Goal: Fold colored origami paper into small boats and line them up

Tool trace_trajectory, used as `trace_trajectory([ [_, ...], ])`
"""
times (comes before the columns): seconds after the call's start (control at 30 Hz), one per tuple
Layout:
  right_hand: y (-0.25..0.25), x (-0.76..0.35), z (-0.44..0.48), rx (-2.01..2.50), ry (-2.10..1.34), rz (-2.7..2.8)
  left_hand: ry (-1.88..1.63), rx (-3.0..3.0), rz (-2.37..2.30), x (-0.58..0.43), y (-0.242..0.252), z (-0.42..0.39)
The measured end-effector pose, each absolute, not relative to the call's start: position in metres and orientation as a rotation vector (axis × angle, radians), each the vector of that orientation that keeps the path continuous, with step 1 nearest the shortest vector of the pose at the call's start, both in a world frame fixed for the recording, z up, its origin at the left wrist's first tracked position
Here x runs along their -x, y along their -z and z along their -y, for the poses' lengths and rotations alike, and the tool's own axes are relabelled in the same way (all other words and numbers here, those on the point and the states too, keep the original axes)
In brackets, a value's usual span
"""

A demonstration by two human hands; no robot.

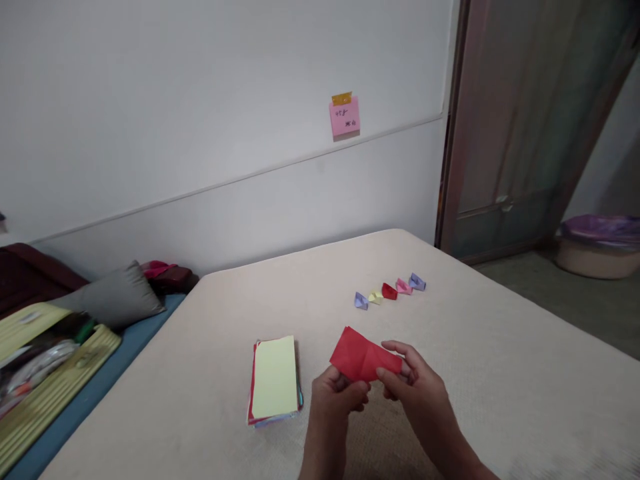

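Note:
A folded sheet of red paper [363,355] is held up between my two hands above the light-coloured surface. My left hand [334,399] grips its lower left part, thumb in front and fingers behind. At its right end my right hand [417,380] pinches the paper, the thumb across the front and the index finger raised along the top. Left of my hands lies a stack of coloured paper [275,379], with a pale yellow sheet on top. Beyond the red paper, several small folded paper boats [389,291] stand in a slanting row, in purple, yellow, red and pink.
A pink note [345,117] is taped to the white wall. On the left are a grey cushion [120,293] and a yellow box [55,373] with assorted things inside. A tub lined with purple plastic [600,250] stands on the floor at right, near a door [530,133].

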State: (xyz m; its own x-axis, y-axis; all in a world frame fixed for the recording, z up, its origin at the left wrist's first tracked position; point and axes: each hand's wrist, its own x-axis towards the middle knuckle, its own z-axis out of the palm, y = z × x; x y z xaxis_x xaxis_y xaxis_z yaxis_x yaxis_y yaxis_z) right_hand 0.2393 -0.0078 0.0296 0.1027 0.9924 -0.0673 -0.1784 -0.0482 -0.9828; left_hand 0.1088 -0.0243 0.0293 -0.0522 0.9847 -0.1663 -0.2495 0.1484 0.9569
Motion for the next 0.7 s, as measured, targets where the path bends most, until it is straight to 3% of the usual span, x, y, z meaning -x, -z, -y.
trace_trajectory([
  [0.47,-0.029,-0.232,0.010,1.026,-1.496,1.164,-1.482,-0.709,-1.217,-0.100,-0.023,0.020],
  [0.7,-0.023,-0.234,0.009,0.854,-1.644,1.050,-1.486,-0.955,-1.346,-0.103,-0.033,0.022],
])
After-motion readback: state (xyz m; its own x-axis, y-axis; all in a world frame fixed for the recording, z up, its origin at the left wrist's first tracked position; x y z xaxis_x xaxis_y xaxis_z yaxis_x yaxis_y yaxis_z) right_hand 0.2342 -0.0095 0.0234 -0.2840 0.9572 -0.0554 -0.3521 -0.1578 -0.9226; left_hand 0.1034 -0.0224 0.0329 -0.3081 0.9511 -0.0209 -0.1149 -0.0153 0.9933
